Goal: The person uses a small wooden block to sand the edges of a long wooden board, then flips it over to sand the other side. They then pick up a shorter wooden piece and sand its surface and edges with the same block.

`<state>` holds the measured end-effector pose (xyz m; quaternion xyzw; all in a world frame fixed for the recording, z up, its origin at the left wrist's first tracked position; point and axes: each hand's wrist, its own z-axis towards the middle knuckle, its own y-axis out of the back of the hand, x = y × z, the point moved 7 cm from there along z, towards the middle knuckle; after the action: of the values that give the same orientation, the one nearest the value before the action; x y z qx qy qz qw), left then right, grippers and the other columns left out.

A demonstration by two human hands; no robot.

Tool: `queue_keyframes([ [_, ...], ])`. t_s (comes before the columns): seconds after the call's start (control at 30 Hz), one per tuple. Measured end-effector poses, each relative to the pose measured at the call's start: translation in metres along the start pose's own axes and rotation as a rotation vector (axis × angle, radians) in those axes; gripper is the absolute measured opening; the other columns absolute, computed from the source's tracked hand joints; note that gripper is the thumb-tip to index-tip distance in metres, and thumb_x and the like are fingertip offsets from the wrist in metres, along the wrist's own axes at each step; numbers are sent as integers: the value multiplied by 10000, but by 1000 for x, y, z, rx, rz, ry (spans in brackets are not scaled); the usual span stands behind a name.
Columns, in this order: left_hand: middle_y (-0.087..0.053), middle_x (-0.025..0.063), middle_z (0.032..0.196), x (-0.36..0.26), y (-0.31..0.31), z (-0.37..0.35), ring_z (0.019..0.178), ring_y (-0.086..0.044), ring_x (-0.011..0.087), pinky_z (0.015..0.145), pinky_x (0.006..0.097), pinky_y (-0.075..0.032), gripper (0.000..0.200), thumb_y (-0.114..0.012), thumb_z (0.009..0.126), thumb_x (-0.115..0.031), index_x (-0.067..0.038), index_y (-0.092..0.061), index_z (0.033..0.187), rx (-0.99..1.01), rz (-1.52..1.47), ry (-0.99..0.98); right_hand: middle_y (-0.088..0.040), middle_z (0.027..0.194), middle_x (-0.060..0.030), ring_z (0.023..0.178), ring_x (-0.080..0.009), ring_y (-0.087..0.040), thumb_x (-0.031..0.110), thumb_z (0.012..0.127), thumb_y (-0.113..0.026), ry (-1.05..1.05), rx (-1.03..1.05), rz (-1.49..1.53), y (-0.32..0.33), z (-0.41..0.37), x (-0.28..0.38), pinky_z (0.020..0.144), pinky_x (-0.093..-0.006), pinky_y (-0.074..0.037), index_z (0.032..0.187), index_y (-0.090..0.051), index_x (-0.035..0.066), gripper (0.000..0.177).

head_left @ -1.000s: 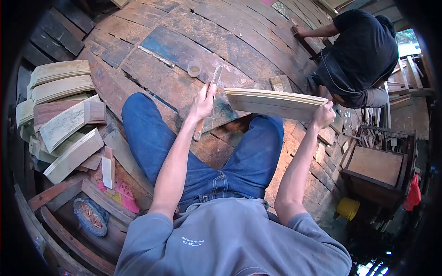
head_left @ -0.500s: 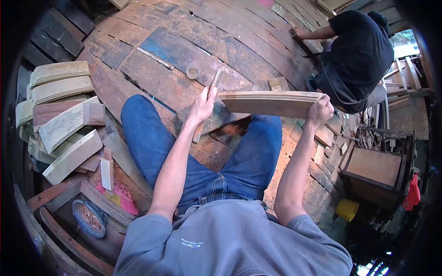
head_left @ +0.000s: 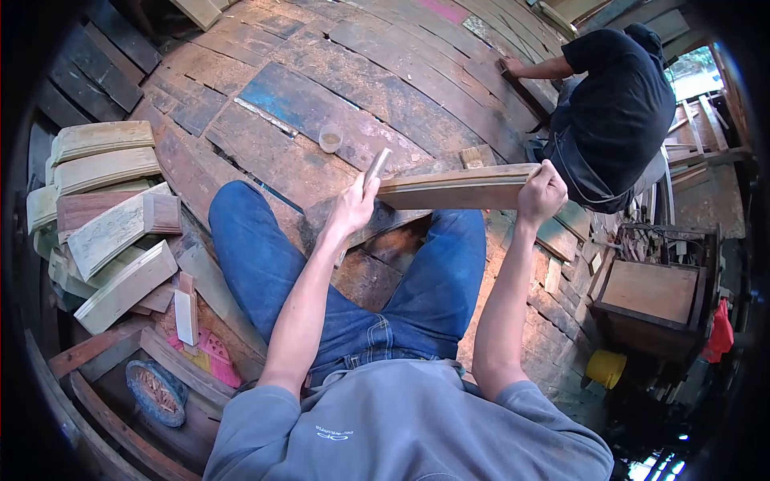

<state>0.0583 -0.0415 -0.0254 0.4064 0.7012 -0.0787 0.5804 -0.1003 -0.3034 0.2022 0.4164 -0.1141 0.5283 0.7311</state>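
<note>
My right hand [head_left: 543, 192] is wrapped round the right end of a wooden board piece [head_left: 457, 191] with a grooved, stepped edge. The piece spans sideways above my knees, its left end close to my other hand. A narrow flat stick [head_left: 377, 166] is gripped in my left hand [head_left: 351, 210], its pale upper end poking out above the fist. The stick's lower part is mostly hidden by the hand and forearm. Beneath the board's left end, between my knees, lies a dark, dusty wooden block [head_left: 361, 232].
Similar curved wooden pieces [head_left: 104, 144] are stacked at left, near a pink brush [head_left: 215, 353] and a round blue container [head_left: 156, 393]. A clear cup [head_left: 330, 138] stands on the plank floor [head_left: 265, 152]. Another person [head_left: 613, 112] crouches at right, above a wooden box [head_left: 650, 293] and yellow bucket [head_left: 605, 369].
The right hand and board have shifted slightly left and down in view, and the board's face is tilted differently. The stick in my left hand is turned and less of its lower part shows.
</note>
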Motion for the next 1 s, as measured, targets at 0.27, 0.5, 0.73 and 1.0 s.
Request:
queue_keyframes([
  [0.27, -592, 376, 1269, -2, -10, -12, 1195, -587, 511, 1015, 528, -491, 679, -432, 1050, -496, 34, -441, 1473, -37, 177, -52, -543, 562, -165, 494, -311, -577, 270, 968, -483, 77, 22, -31, -10, -3, 25, 525, -399, -434, 664, -609, 46, 399],
  [0.5, -598, 384, 1246, 3, -9, -11, 1180, -592, 518, 1001, 532, -499, 671, -432, 1052, -489, 32, -440, 1475, -36, 183, -56, -567, 546, -133, 491, -298, -597, 267, 973, -487, 133, 54, 1, -17, -5, 41, 515, -393, -439, 658, -625, 56, 403],
  [0.73, -595, 383, 1254, 2, -10, -12, 1182, -593, 516, 998, 532, -500, 678, -433, 1053, -491, 33, -429, 1483, -44, 179, -46, -557, 529, -120, 465, -272, -578, 267, 974, -486, 133, 44, 2, -17, -5, 42, 505, -380, -433, 651, -629, 63, 408],
  [1.0, -591, 374, 1275, 6, -12, -8, 1195, -590, 509, 1015, 523, -492, 691, -426, 1053, -506, 29, -426, 1489, -45, 170, -49, -540, 541, -133, 470, -278, -565, 272, 979, -479, 121, 5, -37, -15, -4, 41, 510, -383, -429, 655, -615, 60, 411],
])
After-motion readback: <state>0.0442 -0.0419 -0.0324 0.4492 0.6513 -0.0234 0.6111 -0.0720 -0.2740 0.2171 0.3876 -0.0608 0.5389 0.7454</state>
